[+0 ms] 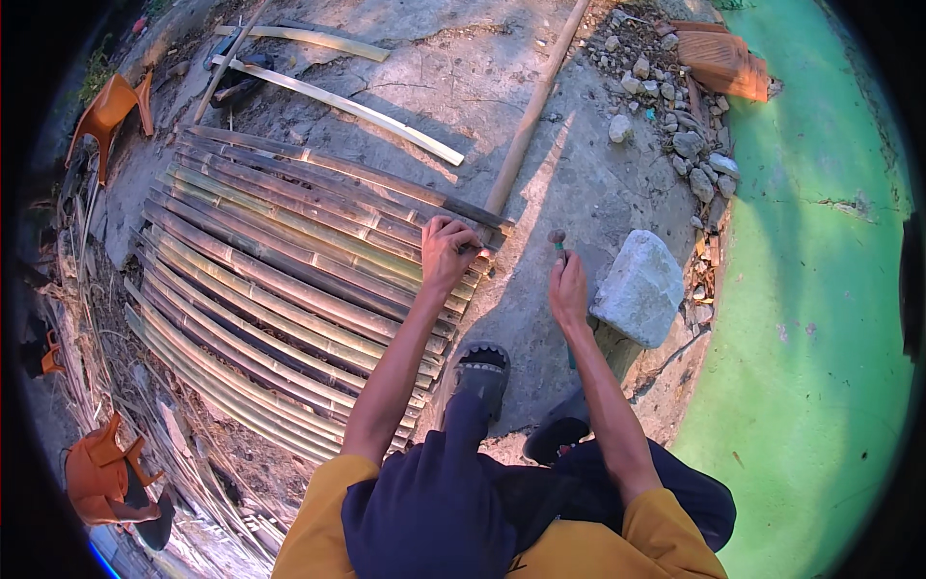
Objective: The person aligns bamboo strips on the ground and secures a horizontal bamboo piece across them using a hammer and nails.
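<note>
While your right hand (569, 288) curls its fingers around the green-handled hammer (557, 236) beside the pale block (640, 288), your left hand (449, 251) sits at the right-hand ends of the bamboo strips (313, 259), fingers bunched together; whether they pinch something small cannot be told.

This is an outdoor yard used as a makeshift workplace. Sunlight and long shadows fall across rough, cracked ground (434, 92), with loose stones (688, 145) and a stack of reddish tiles or bricks (719, 63) along a smooth green strip (791, 386). Bamboo strips (313, 259) lie in a row, a hammer (557, 237) is out, and orange plastic chairs (109, 104) stand at the littered left edge, near some green plants (96, 72).
</note>
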`<state>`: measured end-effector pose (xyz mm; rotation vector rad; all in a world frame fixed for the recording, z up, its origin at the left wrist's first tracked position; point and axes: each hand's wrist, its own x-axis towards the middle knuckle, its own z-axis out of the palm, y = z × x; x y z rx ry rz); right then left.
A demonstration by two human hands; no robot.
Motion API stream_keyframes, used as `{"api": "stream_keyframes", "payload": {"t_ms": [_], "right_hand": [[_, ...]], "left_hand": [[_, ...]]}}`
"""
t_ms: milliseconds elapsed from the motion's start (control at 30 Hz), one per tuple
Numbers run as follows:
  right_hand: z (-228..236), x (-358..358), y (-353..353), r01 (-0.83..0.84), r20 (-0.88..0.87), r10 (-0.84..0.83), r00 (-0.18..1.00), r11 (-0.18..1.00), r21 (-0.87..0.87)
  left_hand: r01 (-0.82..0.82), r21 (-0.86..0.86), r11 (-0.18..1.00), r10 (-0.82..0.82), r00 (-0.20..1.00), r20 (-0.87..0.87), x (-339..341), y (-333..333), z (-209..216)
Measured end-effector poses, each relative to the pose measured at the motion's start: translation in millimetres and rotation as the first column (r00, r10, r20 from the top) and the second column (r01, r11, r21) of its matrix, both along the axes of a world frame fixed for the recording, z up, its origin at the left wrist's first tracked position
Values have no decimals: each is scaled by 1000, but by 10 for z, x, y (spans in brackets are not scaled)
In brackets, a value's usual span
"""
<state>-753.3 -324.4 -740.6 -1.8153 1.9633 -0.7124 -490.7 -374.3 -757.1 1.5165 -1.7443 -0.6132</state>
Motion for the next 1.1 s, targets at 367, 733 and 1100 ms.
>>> {"api": "stream_keyframes", "payload": {"t_ms": [367,733,1100], "right_hand": [[687,1002,185,-219,267,182,946,969,117],[751,1175,188,-181,249,166,954,983,38],[458,1087,185,-181,145,147,978,949,258]], "left_hand": [[-8,1,1000,8,999,35,72,40,45],[-12,41,999,9,998,58,118,63,13],[-13,63,998,7,996,85,122,60,18]]}}
